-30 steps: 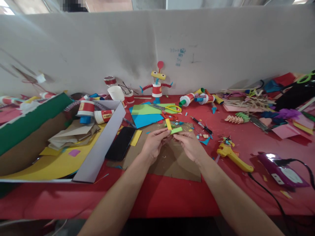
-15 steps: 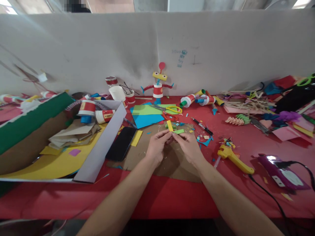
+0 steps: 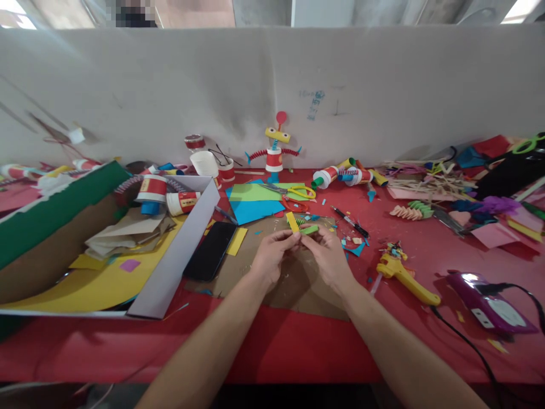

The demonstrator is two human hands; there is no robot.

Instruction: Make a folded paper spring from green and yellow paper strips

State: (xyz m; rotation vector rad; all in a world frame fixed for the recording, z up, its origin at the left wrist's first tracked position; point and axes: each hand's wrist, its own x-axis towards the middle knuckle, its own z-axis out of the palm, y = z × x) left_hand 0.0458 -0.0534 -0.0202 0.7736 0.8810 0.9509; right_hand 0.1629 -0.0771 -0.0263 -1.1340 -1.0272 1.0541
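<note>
Over a brown cardboard sheet (image 3: 293, 289), my left hand (image 3: 272, 255) and my right hand (image 3: 326, 253) meet with fingertips pinched together. Between them they grip a yellow paper strip (image 3: 292, 220), pointing up and away, and a green paper strip (image 3: 310, 230), pointing right. The two strips meet at my thumbs, where my fingers hide the join. Just beyond the fingers, a small piece of folded green paper (image 3: 300, 222) shows in part. Yellow-handled scissors (image 3: 298, 192) lie farther off on green and blue paper sheets (image 3: 249, 210).
A phone (image 3: 209, 251) and an open box (image 3: 170, 261) lie to the left. On the right are a pen (image 3: 349, 221), a yellow glue gun (image 3: 406, 278) with a cord and a purple power strip (image 3: 489, 301). A paper-cup figure (image 3: 274, 160) stands at the back.
My hands keep their pinch on both strips, and the yellow strip leans slightly more to the left. The whole view has shifted down a little.
</note>
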